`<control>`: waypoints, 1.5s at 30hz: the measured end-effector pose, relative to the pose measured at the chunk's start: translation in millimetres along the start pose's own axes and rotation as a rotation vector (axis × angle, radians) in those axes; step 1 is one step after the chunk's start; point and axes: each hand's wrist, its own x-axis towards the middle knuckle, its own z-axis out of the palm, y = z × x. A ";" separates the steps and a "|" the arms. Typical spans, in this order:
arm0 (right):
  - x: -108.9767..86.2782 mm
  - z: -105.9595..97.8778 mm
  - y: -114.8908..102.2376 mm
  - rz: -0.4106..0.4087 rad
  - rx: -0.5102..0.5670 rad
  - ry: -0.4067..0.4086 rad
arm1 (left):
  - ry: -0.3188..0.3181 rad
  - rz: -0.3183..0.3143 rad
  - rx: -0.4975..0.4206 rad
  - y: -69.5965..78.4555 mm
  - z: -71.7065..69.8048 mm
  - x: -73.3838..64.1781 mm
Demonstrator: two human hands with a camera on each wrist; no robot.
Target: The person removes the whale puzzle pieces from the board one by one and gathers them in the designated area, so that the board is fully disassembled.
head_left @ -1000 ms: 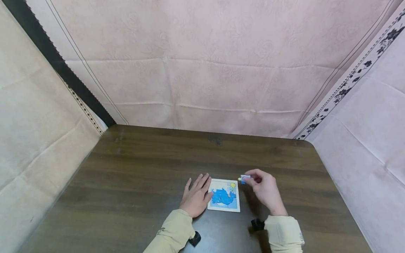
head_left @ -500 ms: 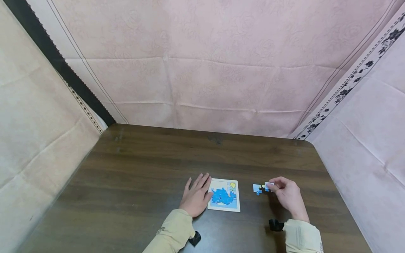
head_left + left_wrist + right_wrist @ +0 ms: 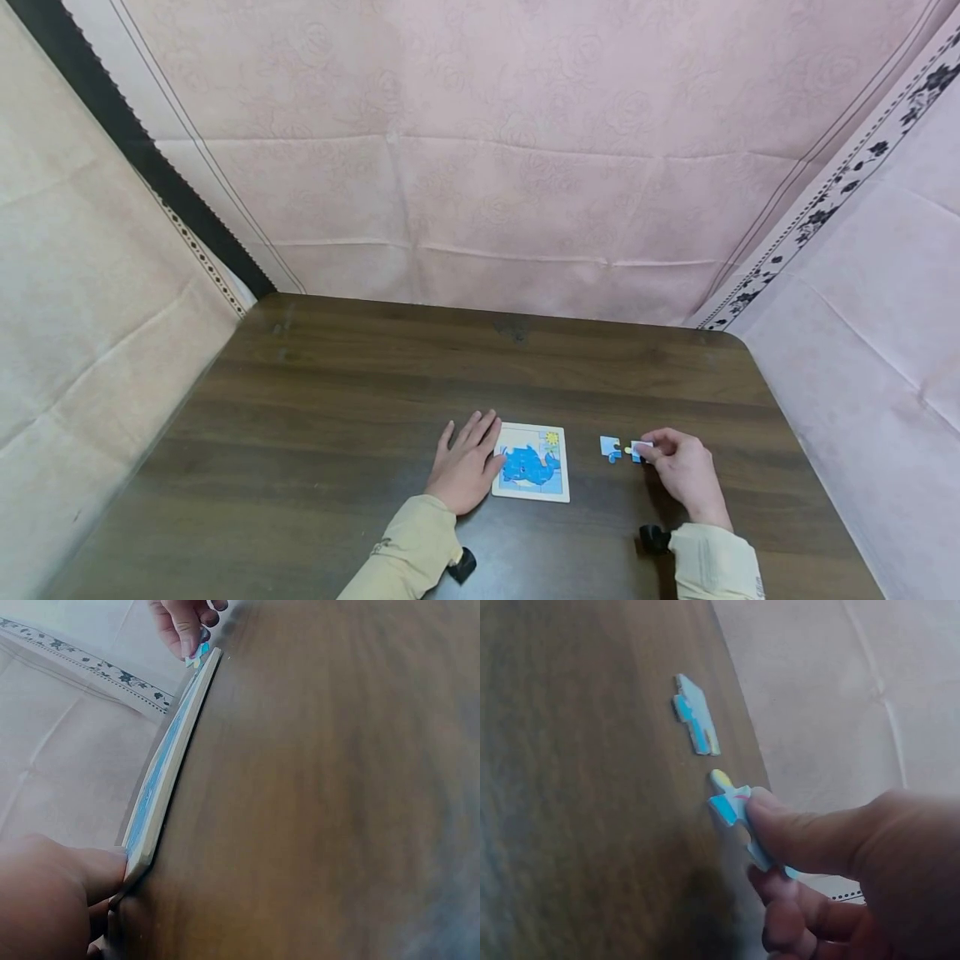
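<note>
Here's the left hand (image 3: 463,468), fingers straight and spread, gripping nothing, lying along the left side of the puzzle board (image 3: 531,497) with its thumb over the rim. Out to the right of the board, the right hand (image 3: 688,475) has a puzzle piece (image 3: 638,454) pinched between thumb and fingers, a yellow tab poking clear. Between that tab and the board sits a loose piece (image 3: 609,447), flat on the table (image 3: 337,392), a small gap separating the two. Delicate work, this: best, I'd say, to grip well back by the edges, leave the tab free, hold the piece level and avoid nudging its neighbour, while a light left hand should steady the board. Now the angles! The head view reads the board's blue whale and yellow sun plainly; the left wrist catches it nearly edge-on, but gives its thickness. The right wrist picks out the fingers curled beneath the thumb, though whether the held piece touches the table, I can't tell. Only the head view takes in the dark strip (image 3: 144,158) on the cloth (image 3: 487,167) beyond the board.
</note>
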 end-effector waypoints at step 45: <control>9.2 4.9 0.6 0.173 -0.045 0.035 | -0.001 -0.004 -0.011 2.1 -3.8 -0.5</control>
